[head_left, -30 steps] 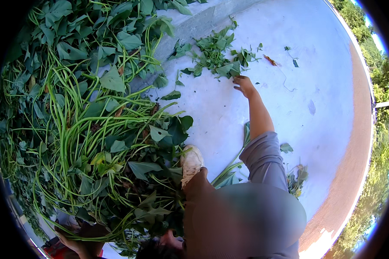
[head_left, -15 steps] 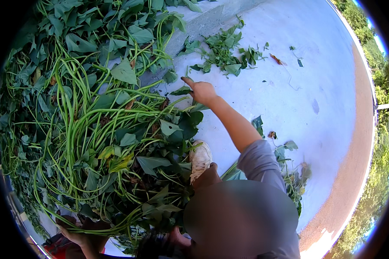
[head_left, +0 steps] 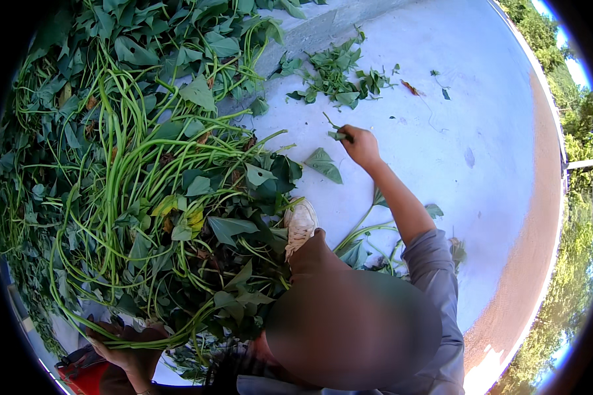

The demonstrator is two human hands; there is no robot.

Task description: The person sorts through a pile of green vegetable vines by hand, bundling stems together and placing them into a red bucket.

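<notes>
A large heap of sweet potato vines [head_left: 122,171], long pale-green stems with dark pointed leaves, covers the left half. At the lower left my left hand [head_left: 122,355] is closed around a bundle of stems [head_left: 171,340] that curves along the heap's near edge. Out over the pale floor, right of the heap, my right hand [head_left: 361,146] pinches a small green leaf [head_left: 338,135] with a thin stalk sticking out. Below that hand a single broad leaf [head_left: 324,164] shows against the floor, apart from the fingers.
Loose leaves [head_left: 336,76] lie on the pale concrete floor [head_left: 468,217] beyond my right hand, beside a low ledge [head_left: 303,36]. My white shoe [head_left: 301,224] stands at the heap's edge. More cut vines [head_left: 369,230] lie by my right forearm. Something red [head_left: 82,378] is at the lower left.
My right hand has moved right, away from the heap's stem ends, and now has a leaf in its fingers. The left hand keeps its hold on the stems.
</notes>
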